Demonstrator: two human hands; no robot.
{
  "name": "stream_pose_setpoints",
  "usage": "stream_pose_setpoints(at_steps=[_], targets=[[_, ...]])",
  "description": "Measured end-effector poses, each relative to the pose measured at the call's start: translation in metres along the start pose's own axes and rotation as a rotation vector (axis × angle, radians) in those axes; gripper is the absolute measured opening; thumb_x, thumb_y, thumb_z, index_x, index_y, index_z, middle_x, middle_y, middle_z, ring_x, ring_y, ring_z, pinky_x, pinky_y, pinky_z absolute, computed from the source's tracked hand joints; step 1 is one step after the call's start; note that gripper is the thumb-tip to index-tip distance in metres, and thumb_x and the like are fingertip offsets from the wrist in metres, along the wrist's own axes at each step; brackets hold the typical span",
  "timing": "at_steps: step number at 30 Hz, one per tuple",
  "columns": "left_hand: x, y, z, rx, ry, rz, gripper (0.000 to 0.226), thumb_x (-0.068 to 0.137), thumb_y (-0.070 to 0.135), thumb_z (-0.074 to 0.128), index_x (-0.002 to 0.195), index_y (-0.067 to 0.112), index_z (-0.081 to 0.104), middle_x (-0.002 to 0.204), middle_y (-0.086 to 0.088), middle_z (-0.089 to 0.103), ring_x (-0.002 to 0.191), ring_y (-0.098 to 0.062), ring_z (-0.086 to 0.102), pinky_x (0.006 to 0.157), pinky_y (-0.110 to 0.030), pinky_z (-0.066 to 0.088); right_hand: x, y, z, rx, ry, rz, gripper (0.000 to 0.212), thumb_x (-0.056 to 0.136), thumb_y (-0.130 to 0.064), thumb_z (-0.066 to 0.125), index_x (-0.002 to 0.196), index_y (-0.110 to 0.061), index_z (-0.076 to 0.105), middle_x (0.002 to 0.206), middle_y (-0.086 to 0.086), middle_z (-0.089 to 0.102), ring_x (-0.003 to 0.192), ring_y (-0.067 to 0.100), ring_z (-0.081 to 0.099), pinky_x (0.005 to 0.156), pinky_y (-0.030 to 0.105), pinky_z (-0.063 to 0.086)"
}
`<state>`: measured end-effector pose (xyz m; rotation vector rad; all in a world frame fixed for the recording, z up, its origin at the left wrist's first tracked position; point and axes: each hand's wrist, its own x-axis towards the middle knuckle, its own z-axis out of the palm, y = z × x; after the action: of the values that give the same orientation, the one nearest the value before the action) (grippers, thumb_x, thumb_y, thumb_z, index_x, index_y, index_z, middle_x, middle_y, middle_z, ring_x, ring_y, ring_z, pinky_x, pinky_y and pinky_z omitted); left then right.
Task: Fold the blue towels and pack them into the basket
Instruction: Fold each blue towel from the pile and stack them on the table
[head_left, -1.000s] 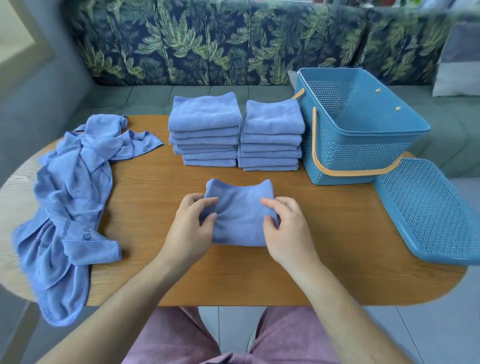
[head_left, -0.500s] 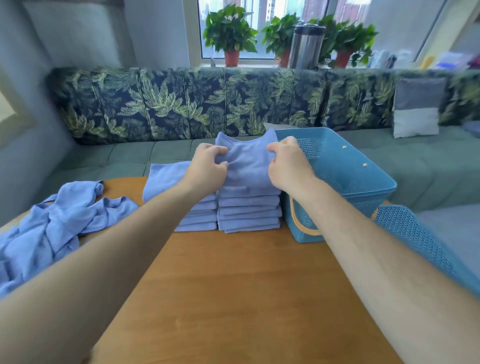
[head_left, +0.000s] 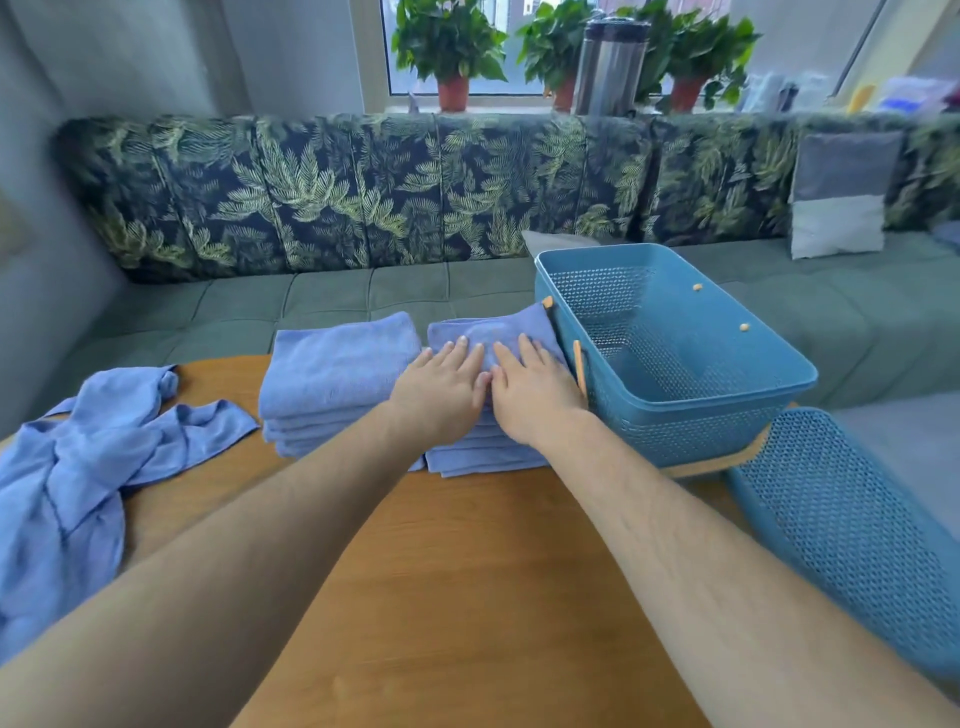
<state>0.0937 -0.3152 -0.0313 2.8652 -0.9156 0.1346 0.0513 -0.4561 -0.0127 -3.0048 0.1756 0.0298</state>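
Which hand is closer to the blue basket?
Right. The right hand lies flat on the folded towel stack next to the basket; the left hand lies beside it on the same stack, farther from the basket.

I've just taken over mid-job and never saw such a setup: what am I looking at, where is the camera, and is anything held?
No machine here: these are a person's bare arms, filmed by one camera worn on the head, looking forward and down. On the wooden table stand a left stack and a right stack of folded blue towels; a heap of unfolded towels lies at the left. The blue basket stands at the right, no towels visible inside, its lid lying beside it. The left hand and right hand rest flat on the right stack; neither grips anything.
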Motion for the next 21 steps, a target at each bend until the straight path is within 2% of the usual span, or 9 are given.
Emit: stream_pose_setpoints(at_steps=[2,5,8,12,17,21], targets=[[-0.003,0.008,-0.002,-0.001,-0.003,-0.018,0.066,0.102,0.039,0.014,0.144,0.002,0.049,0.148,-0.024,0.048,0.133,-0.039,0.051,0.11,-0.053,0.036,-0.001,0.004,0.004,0.038,0.028,0.007,0.054,0.11,-0.035,0.018,0.161,-0.018,0.016,0.169,0.013,0.008,0.156,0.025,0.007,0.126,0.038,0.004],[-0.005,0.014,-0.014,-0.045,0.044,-0.048,0.051,0.108,0.034,0.025,0.152,0.011,0.037,0.159,-0.011,0.036,0.147,-0.028,0.033,0.12,-0.045,0.019,-0.008,0.005,-0.002,0.12,0.148,-0.038,0.048,0.109,-0.033,0.028,0.152,-0.016,0.038,0.164,0.016,0.027,0.152,0.029,0.021,0.125,0.04,0.013],[-0.022,0.01,-0.03,-0.105,0.16,-0.018,0.044,0.107,0.027,0.034,0.148,0.013,0.043,0.154,-0.007,0.044,0.142,-0.026,0.04,0.118,-0.043,0.025,-0.028,-0.003,-0.011,0.172,0.343,-0.134,0.038,0.103,-0.026,0.045,0.137,-0.014,0.057,0.146,0.012,0.052,0.141,0.031,0.04,0.121,0.043,0.023],[-0.068,-0.003,-0.052,-0.14,0.271,-0.04,0.047,0.101,0.027,0.033,0.142,0.015,0.053,0.146,-0.003,0.054,0.132,-0.027,0.05,0.106,-0.041,0.036,-0.057,-0.034,-0.016,0.286,0.487,-0.222,0.035,0.096,-0.023,0.049,0.123,-0.012,0.069,0.133,0.01,0.062,0.124,0.032,0.053,0.109,0.045,0.037],[-0.143,-0.042,-0.06,-0.113,0.311,-0.127,0.046,0.102,0.031,0.029,0.136,0.018,0.057,0.137,0.001,0.06,0.123,-0.025,0.056,0.096,-0.041,0.043,-0.091,-0.1,0.003,0.357,0.417,-0.345,0.029,0.099,-0.023,0.051,0.122,-0.016,0.067,0.129,0.003,0.061,0.121,0.028,0.052,0.103,0.043,0.041],[-0.212,-0.098,-0.053,-0.111,0.298,-0.309,0.046,0.098,0.03,0.033,0.134,0.015,0.058,0.131,-0.002,0.062,0.115,-0.029,0.059,0.09,-0.046,0.047,-0.107,-0.162,0.027,0.38,0.306,-0.443,0.034,0.097,-0.028,0.053,0.127,-0.017,0.064,0.125,0.0,0.063,0.118,0.027,0.053,0.101,0.045,0.043]])
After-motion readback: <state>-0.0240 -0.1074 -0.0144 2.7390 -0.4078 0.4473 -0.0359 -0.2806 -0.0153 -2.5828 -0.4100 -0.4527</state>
